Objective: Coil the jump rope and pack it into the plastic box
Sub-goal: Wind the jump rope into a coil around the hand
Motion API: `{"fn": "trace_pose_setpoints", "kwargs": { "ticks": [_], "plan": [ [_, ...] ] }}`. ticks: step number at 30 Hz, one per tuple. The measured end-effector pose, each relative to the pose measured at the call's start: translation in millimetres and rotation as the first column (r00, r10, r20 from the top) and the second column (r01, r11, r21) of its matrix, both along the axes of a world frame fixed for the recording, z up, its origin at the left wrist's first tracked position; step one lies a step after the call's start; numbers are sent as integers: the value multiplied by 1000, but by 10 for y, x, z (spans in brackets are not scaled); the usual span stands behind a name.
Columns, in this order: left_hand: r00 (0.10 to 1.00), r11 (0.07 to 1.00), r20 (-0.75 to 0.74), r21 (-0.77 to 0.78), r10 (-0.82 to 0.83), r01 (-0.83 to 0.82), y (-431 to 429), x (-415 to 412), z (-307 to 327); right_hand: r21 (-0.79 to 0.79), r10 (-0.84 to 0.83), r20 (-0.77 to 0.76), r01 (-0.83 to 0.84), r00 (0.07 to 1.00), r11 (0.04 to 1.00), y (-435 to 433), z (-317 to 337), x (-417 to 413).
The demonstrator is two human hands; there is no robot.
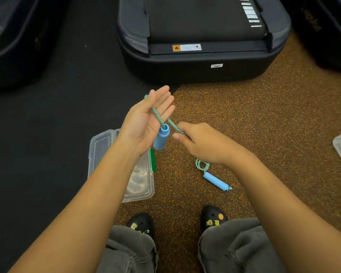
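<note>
Blue handle rests in the flat-open left hand; right hand apparently pinches the rope — wind snug, even loops round the palm.

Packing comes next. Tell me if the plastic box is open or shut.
Open. The plastic box lies on the floor with its lid swung back flat beside it; the interior looks empty, partly hidden by the left forearm.

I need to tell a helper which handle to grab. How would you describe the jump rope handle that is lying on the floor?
Start at the treadmill; nearer, on speckled brown floor, lies a blue handle. Unlike the other handle, it is in neither hand.
</note>
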State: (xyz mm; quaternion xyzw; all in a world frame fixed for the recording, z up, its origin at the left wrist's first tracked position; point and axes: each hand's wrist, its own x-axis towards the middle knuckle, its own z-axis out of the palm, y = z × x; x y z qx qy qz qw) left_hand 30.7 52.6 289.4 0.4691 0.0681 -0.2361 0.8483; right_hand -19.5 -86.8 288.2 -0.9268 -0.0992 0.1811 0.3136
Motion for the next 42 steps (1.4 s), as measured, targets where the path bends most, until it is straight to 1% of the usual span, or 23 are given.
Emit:
{"fn": "trace_pose_setpoints", "kwargs": {
  "ticks": [4, 6, 7, 9, 11, 13, 15, 17, 19, 21, 23, 26, 28, 30, 32, 34, 36, 38, 40, 42],
  "plan": [
    [992, 988, 129, 152, -16, -4, -68, -68, 1, -10, 32, 48, -32, 998, 999, 67, 7, -12],
    [987, 978, 159, 206, -35, 1, -84, -104, 7, -4, 40, 85, -40, 996, 999, 75, 39, 3],
    [983, 968, 174, 250, -59, 13, -81, -114, -5, 6, 40, 111, -41, 993, 999, 80, 68, 7],
    [965, 922, 217, 384, -148, 55, -55, -110, -52, 45, 28, 167, -36, 986, 998, 80, 128, 1],
    [963, 882, 190, 464, -193, 85, -11, -79, -97, 97, -1, 205, -19, 979, 995, 53, 160, 10],
    [954, 860, 157, 489, -254, 148, 28, -39, -140, 105, -37, 245, 11, 969, 994, 10, 165, 31],
    [910, 781, 179, 590, -373, 205, 43, -35, -103, 114, -105, 291, 75, 951, 991, -39, 180, 52],
    [859, 698, 189, 675, -476, 239, 41, -60, -65, 166, -184, 325, 136, 927, 977, -83, 217, 75],
    [820, 662, 176, 691, -544, 290, 31, -99, -31, 224, -228, 313, 162, 922, 961, -115, 256, 94],
    [807, 654, 154, 680, -570, 332, 21, -119, -5, 261, -246, 285, 171, 926, 950, -137, 266, 112],
    [815, 680, 125, 630, -566, 375, 4, -130, 42, 287, -264, 270, 184, 926, 940, -153, 260, 127],
    [820, 760, 48, 410, -571, 505, 2, -141, 88, 331, -294, 259, 201, 920, 922, -158, 236, 147],
    [817, 801, 6, 198, -577, 564, 28, -128, 95, 349, -313, 265, 212, 912, 913, -148, 209, 161],
    [833, 832, -6, -68, -553, 551, 54, -119, 114, 368, -339, 249, 235, 907, 899, -132, 172, 174],
    [854, 815, -11, -304, -520, 493, 83, -95, 112, 346, -331, 214, 245, 919, 906, -108, 133, 172],
    [864, 767, -3, -463, -503, 445, 127, -56, 101, 269, -260, 180, 207, 949, 941, -79, 84, 157],
    [873, 729, 8, -545, -488, 413, 157, -20, 96, 169, -188, 139, 164, 972, 972, -52, 43, 129],
    [909, 752, -17, -568, -416, 334, 148, -8, 98, 88, -134, 107, 125, 985, 988, -26, 26, 98],
    [949, 819, -36, -516, -315, 252, 131, -4, 92, 58, -84, 106, 78, 991, 995, 13, 38, 68],
    [970, 891, -4, -396, -243, 222, 95, 2, 76, 60, -58, 126, 51, 990, 997, 42, 71, 43]
  ]
}}
